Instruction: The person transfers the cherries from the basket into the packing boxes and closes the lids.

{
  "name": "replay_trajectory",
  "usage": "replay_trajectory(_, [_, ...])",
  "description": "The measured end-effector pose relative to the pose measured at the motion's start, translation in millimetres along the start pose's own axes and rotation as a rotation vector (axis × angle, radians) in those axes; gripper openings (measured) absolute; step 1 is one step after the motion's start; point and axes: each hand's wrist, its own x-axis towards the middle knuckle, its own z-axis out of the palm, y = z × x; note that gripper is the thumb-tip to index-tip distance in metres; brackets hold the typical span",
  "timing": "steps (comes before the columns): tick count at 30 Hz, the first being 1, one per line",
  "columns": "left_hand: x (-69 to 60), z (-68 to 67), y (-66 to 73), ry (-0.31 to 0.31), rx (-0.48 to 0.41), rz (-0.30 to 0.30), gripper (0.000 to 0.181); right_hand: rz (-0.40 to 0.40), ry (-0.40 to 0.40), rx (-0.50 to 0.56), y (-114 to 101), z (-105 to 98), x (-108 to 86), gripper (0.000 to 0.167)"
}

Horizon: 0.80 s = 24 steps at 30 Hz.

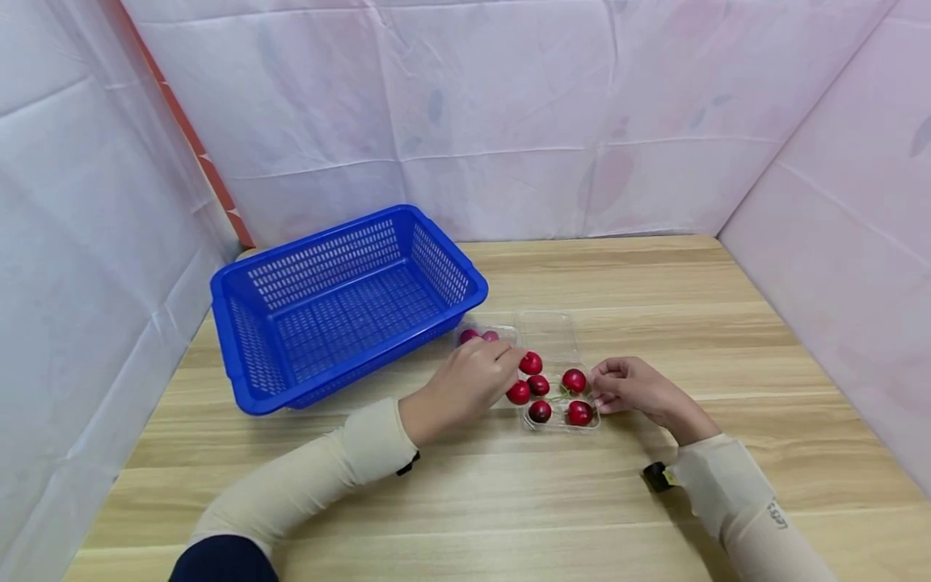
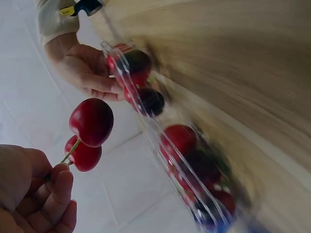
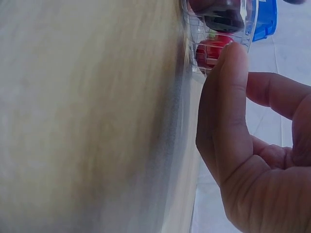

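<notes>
My left hand [image 1: 469, 384] pinches the green stems of two dark red cherries [image 2: 91, 122], which hang from its fingertips in the left wrist view. In the head view these cherries are over the left side of a clear plastic box [image 1: 560, 426] that has several more cherries [image 1: 579, 413] in it. At the box's right edge, my right hand [image 1: 643, 394] grips the rim between thumb and fingers. The right wrist view shows its thumb against the clear wall; the fingertips behind are partly hidden. A transparent lid [image 1: 549, 335] lies open behind the box.
A second clear box [image 1: 502, 331] with several cherries [image 1: 489, 335] stands behind my left hand, partly covered by it. A large blue basket [image 1: 349, 356] occupies the left of the wooden table [image 1: 465, 501]. White sheets [image 1: 509, 121] wall the table at the back and sides.
</notes>
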Motion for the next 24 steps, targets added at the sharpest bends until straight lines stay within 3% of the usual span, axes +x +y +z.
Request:
replay_trajectory(8, [12.3,25.0,11.9,-0.029,-0.074,-0.098,0.020,0.001,-0.003,0.008,2,-2,-0.1,0.025])
replay_trajectory(17, [19.4,47.4,17.7,-0.094,-0.253,-0.273,0.017,0.000,-0.004,-0.001,1,-1,0.5,0.026])
replay_trajectory(24, [21.4,56.7,24.0,-0.139,-0.236,-0.308,0.017,0.003,-0.011,0.007,0,-2,0.4,0.025])
